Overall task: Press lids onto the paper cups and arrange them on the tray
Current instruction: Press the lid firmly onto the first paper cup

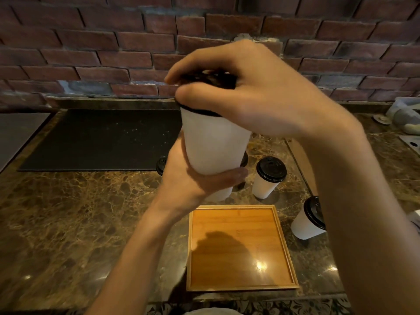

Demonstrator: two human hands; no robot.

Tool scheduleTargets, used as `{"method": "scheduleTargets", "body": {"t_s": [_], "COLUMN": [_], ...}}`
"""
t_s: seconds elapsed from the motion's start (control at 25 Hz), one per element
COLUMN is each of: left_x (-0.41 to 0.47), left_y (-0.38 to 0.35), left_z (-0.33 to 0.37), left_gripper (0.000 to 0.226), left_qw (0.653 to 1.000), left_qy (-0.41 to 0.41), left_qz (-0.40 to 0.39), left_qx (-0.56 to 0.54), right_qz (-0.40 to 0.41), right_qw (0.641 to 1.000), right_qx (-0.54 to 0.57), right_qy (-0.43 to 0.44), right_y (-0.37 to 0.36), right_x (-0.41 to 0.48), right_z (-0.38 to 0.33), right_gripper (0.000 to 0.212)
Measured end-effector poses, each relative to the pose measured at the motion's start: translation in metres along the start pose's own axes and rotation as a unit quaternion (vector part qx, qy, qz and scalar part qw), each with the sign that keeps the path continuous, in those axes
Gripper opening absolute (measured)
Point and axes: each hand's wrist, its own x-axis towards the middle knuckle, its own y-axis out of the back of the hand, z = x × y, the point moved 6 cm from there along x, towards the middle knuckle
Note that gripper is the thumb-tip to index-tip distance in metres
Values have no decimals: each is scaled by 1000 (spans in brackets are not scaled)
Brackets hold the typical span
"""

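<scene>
Standing upright in mid-air at the centre of the frame, the paper cup (213, 142) is the thing to watch: its long axis runs top to bottom, mouth up, leaning only slightly. The left grip (193, 178) comes at it from the lower left, fingers wrapped round the lower wall and carrying it well above the surface (79, 212). The right grip (245, 92) sits on top, reaching in from the right of the frame, fingers and thumb curled down over the lid (204, 79), a black one whose rim shows as a dark band round the cup's mouth on the left side. So the lid lies straight beneath the right palm and the cup straight beneath that, the left grip opposing from under — any push has to travel down the cup's axis. Whether the lid has snapped home all round I cannot tell; its far edge is hidden under the fingers. The tray (238, 246) lies lower in the frame, nearly below the held cup, with no cup on it — I'd judge the left grip best placed to lower the cup there. One lidded cup (267, 180) stands on the surface just above the tray's upper right corner. A second lidded cup (304, 226) stands off the tray's right edge, and a third cup (221, 194) is partly hidden behind the left grip.
</scene>
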Motion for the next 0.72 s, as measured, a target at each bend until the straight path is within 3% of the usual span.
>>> {"method": "scheduleTargets", "body": {"t_s": [0.16,0.24,0.36,0.44,0.6,0.72], "left_x": [0,2,5,5,4,3], "left_y": [-5,-2,-1,0,-2,-3], "left_z": [9,9,4,2,4,-2], "left_gripper": [67,76,86,82,70,72], "left_qw": [990,996,999,999,994,995], "left_qy": [-2,8,3,9,6,37], "left_qz": [-136,-93,5,22,-105,-95], "left_qx": [-23,7,47,31,-3,5], "right_qz": [-84,-53,24,70,-60,-34], "right_qw": [980,990,998,990,991,993], "right_qx": [148,116,-53,-122,87,104], "right_qy": [101,53,-23,-18,78,51], "right_y": [8,11,2,1,6,6], "right_x": [-6,-4,0,2,-1,-3], "right_z": [-8,-4,-1,-7,-12,-5], "right_gripper": [38,33,28,28,24,22]}}
